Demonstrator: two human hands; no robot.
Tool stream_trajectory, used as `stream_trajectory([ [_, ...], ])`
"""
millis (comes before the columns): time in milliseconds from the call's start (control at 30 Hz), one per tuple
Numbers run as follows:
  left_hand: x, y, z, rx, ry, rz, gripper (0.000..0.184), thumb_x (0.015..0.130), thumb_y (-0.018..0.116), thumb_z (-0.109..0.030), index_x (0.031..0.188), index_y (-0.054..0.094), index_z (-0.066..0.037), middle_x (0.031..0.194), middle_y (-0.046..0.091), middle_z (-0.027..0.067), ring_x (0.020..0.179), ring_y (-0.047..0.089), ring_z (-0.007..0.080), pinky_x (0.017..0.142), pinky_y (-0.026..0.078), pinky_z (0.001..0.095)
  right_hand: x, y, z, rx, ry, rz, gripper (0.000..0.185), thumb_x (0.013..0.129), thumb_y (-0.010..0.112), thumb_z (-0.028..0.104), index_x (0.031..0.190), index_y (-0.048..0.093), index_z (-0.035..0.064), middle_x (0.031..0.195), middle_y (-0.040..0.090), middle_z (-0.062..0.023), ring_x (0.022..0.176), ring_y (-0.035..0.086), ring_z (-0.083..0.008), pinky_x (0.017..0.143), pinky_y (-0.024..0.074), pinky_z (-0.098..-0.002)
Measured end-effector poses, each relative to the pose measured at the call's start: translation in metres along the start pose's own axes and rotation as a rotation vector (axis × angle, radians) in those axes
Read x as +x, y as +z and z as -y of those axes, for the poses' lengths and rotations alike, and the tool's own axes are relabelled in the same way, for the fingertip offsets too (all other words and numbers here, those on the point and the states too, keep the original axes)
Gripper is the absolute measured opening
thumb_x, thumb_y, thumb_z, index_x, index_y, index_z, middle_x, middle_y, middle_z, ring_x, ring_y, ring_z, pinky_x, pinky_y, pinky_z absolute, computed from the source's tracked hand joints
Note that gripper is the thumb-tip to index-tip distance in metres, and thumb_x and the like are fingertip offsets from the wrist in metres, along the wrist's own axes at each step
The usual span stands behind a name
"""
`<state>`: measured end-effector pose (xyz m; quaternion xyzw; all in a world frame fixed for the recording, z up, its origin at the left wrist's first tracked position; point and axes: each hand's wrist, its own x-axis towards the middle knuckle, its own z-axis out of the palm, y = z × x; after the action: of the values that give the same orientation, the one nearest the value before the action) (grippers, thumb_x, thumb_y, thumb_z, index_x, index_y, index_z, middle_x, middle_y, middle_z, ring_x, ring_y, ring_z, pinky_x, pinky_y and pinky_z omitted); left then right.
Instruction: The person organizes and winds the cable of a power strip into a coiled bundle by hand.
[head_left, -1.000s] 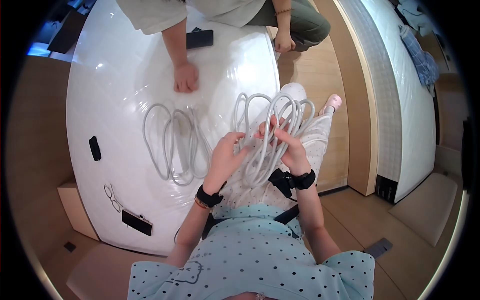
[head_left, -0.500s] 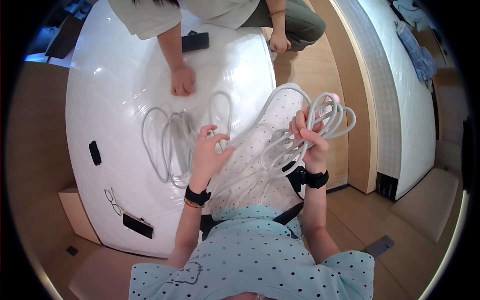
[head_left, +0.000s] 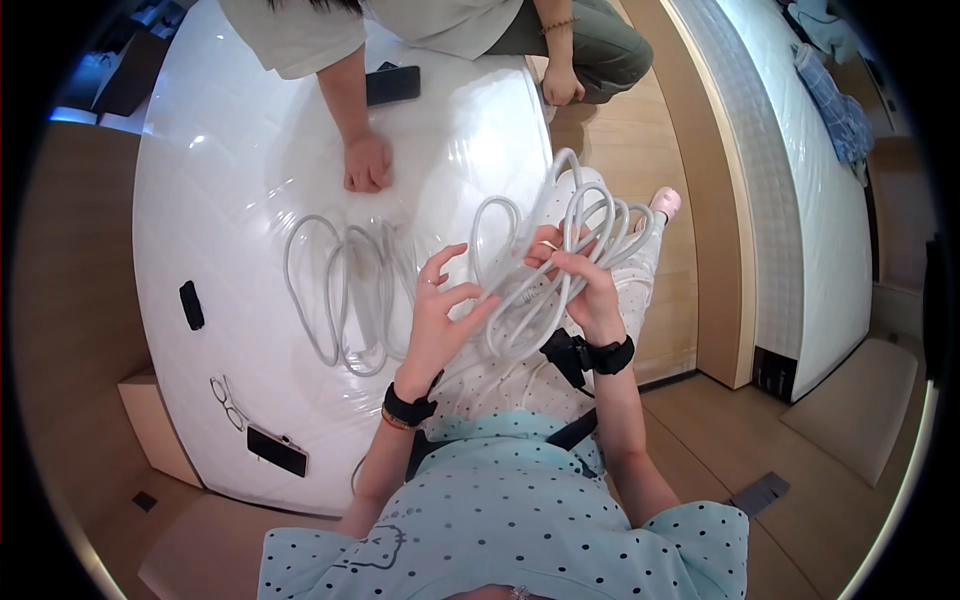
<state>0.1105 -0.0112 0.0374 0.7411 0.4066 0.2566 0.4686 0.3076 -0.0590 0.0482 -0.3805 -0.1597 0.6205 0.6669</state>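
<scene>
A grey cable point(head_left: 574, 205) is gathered in several loops above my lap. My right hand point(head_left: 587, 285) is closed around these loops, thumb pressed on top. A pale plug-like part point(head_left: 528, 294) shows among the lower loops, partly hidden. My left hand point(head_left: 445, 318) is just left of the bundle, fingers curved and apart, thumb near the lower loops. Whether it touches the cable cannot be made out. More loops of grey cable point(head_left: 343, 290) lie on the plastic-covered mattress point(head_left: 230, 150) to the left; some strands look blurred.
Opposite me sits another person, one hand point(head_left: 367, 163) resting on the mattress near a dark phone point(head_left: 393, 85). Eyeglasses point(head_left: 228, 402), a second phone point(head_left: 277, 451) and a black case point(head_left: 191, 305) lie at the left. A wooden bed frame point(head_left: 715, 200) runs along the right.
My right hand has moved left with the looped cable. My left hand has shifted slightly right, closer to it. A stretch of cable between them has been drawn up into a loop.
</scene>
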Motion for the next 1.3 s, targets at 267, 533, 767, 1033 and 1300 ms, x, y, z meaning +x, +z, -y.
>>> stream_trajectory([
  [267,-0.004,0.022,0.040,-0.149,-0.242,0.067,0.044,0.079,0.066,-0.023,0.115,0.049,-0.005,0.111,0.053,0.0134,0.100,0.053,0.0240,0.080,0.044,0.0342,-0.008,-0.015,0.004,0.179,-0.071,0.065,0.037,0.074,0.058,0.007,0.109,0.048,0.0021,0.099,0.053,-0.0134,0.081,0.056,-0.0226,0.073,0.0444,-0.0325],
  [533,0.012,0.049,0.057,-0.424,-0.505,0.055,0.042,0.080,0.065,-0.022,0.113,0.048,-0.002,0.088,0.060,0.0058,0.068,0.056,0.0084,0.065,0.045,0.0245,-0.014,-0.017,0.011,-0.024,-0.062,0.115,0.028,0.073,0.062,0.009,0.095,0.045,0.0070,0.093,0.052,-0.0122,0.083,0.052,-0.0207,0.073,0.0420,-0.0292],
  [767,0.023,0.022,0.037,-0.922,-0.602,0.194,0.023,0.090,0.050,-0.010,0.110,0.041,-0.004,0.103,0.060,0.0145,0.091,0.060,0.0175,0.080,0.047,0.0291,-0.006,-0.030,-0.009,0.291,-0.037,0.072,0.025,0.073,0.059,0.003,0.094,0.046,0.0056,0.083,0.052,-0.0075,0.076,0.051,-0.0173,0.067,0.0392,-0.0249],
  [1033,0.019,0.011,0.017,-0.800,-0.366,0.319,0.015,0.092,0.045,-0.009,0.106,0.042,-0.006,0.115,0.056,0.0176,0.104,0.058,0.0234,0.083,0.048,0.0315,0.004,-0.001,0.000,-0.057,0.097,-0.114,0.031,0.077,0.055,0.002,0.107,0.049,-0.0041,0.112,0.058,-0.0177,0.076,0.059,-0.0142,0.066,0.0469,-0.0266],
  [1300,0.017,-0.010,-0.001,-0.628,-0.503,0.227,0.027,0.088,0.051,-0.005,0.114,0.045,-0.004,0.114,0.058,0.0089,0.096,0.061,0.0163,0.065,0.050,0.0229,0.008,0.002,-0.005,-0.068,-0.010,-0.322,0.019,0.073,0.061,-0.003,0.090,0.052,0.0011,0.086,0.060,-0.0077,0.085,0.061,-0.0192,0.070,0.0462,-0.0278],
])
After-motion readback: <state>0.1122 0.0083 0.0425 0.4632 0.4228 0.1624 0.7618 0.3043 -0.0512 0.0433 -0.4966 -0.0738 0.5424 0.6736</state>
